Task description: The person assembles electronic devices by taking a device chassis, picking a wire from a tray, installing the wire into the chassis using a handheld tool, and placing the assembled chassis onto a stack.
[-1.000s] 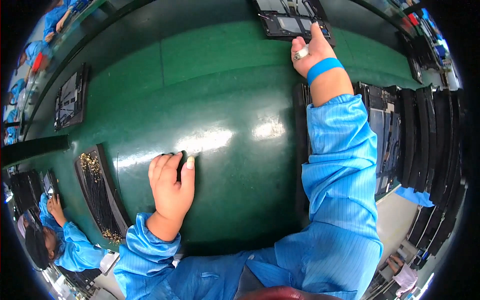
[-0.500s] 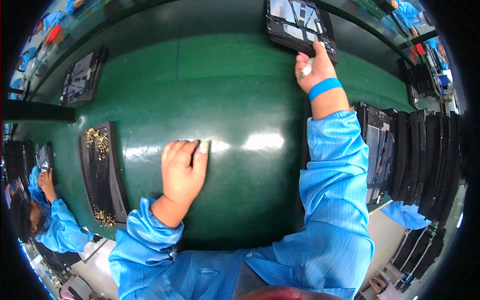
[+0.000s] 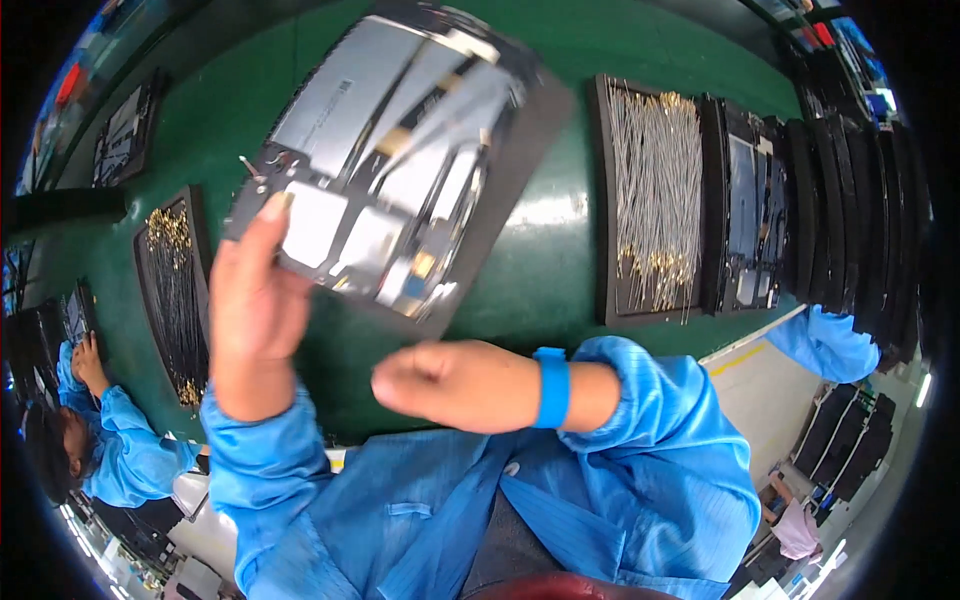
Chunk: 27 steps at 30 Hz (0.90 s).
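Device (image 3: 385,165) on a dark tray (image 3: 535,135) slants across the frame's upper centre, its lower-left corner gripped by the left hand (image 3: 258,310), while the right hand (image 3: 450,385) is just below, its grip impossible to tell.

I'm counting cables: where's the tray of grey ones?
In the head view, the grey-cable tray lies right of centre on the green table, left of an open tablet.

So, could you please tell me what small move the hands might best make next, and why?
Probably lower the dark tray with its opened device onto the green table: the left hand grips its near left side, it sits askew, and the right hand seems to give no support.
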Motion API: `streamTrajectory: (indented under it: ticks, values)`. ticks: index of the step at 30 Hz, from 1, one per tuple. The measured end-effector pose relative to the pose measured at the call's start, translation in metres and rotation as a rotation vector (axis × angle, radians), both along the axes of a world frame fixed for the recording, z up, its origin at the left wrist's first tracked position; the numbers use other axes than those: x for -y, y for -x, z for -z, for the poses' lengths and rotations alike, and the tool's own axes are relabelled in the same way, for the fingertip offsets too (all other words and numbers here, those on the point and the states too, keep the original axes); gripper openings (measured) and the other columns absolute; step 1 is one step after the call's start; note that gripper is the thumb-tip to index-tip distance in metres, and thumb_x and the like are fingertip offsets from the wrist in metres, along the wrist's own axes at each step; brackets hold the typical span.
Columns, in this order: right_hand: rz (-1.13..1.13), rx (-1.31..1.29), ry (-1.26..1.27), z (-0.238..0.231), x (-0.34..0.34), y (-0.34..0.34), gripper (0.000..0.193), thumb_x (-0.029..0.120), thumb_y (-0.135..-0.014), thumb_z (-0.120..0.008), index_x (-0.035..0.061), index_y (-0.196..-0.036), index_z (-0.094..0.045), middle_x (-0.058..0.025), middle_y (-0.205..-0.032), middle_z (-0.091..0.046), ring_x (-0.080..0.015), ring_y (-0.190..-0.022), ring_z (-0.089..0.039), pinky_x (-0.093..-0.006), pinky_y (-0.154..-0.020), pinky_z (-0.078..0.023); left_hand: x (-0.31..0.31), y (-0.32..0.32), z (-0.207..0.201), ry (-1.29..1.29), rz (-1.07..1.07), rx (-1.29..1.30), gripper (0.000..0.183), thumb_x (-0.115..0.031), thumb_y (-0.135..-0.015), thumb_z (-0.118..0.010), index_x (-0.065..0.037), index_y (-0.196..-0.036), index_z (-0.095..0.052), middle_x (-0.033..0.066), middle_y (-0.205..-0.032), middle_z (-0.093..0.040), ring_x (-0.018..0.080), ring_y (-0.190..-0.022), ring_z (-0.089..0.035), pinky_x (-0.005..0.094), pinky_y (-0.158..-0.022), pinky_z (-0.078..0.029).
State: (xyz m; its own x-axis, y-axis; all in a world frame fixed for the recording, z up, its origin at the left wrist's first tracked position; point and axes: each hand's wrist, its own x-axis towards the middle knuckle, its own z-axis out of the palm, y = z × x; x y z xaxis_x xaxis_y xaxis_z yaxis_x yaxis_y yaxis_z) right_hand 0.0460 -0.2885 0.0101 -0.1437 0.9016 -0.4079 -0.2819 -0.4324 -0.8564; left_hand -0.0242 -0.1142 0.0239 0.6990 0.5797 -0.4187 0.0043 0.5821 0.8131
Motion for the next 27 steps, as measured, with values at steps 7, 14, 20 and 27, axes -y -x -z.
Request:
streamTrajectory:
  ticks: [7,14,20,27]
  values:
    - [-0.241,0.326,-0.123,0.015,0.005,0.025,0.040,0.033,-0.080,-0.044,-0.0020,-0.098,-0.051,-0.0222,-0.084,-0.056,-0.0338,-0.079,-0.054,-0.0369,-0.072,-0.042,-0.006,0.010,0.013,-0.154,0.178,-0.234,0.059,-0.006,-0.072,-0.060,0.004,-0.121,-0.028,0.0117,-0.101,-0.049,0.0160,-0.089,-0.049,0.0252,-0.078,-0.039]
    - [-0.107,0.393,-0.138,0.018,-0.027,0.022,0.037,0.031,-0.079,-0.046,-0.0019,-0.095,-0.053,-0.0201,-0.081,-0.057,-0.0339,-0.075,-0.055,-0.0368,-0.069,-0.044,-0.008,-0.002,0.009,-0.946,0.072,-0.630,0.046,-0.027,-0.080,-0.051,0.003,-0.115,-0.040,0.0131,-0.097,-0.053,0.0146,-0.087,-0.051,0.0239,-0.077,-0.039]
    - [-0.043,0.344,-0.128,0.022,-0.024,0.017,0.041,0.036,-0.080,-0.045,0.0000,-0.099,-0.052,-0.0173,-0.085,-0.057,-0.0292,-0.080,-0.056,-0.0315,-0.071,-0.044,-0.077,0.071,0.012,-1.401,-0.005,-1.037,0.040,-0.029,-0.081,-0.047,0.001,-0.107,-0.048,0.0193,-0.096,-0.055,0.0239,-0.090,-0.054,0.0277,-0.079,-0.039]
    - [0.187,0.350,0.110,0.019,0.018,-0.010,0.030,0.028,-0.078,-0.054,0.0028,-0.094,-0.056,-0.0114,-0.078,-0.059,-0.0182,-0.072,-0.058,-0.0259,-0.064,-0.046,-0.086,0.104,0.019,-1.137,-0.206,-1.190,0.038,-0.032,-0.079,-0.050,0.001,-0.097,-0.055,0.0151,-0.090,-0.058,0.0210,-0.085,-0.055,0.0269,-0.076,-0.040]
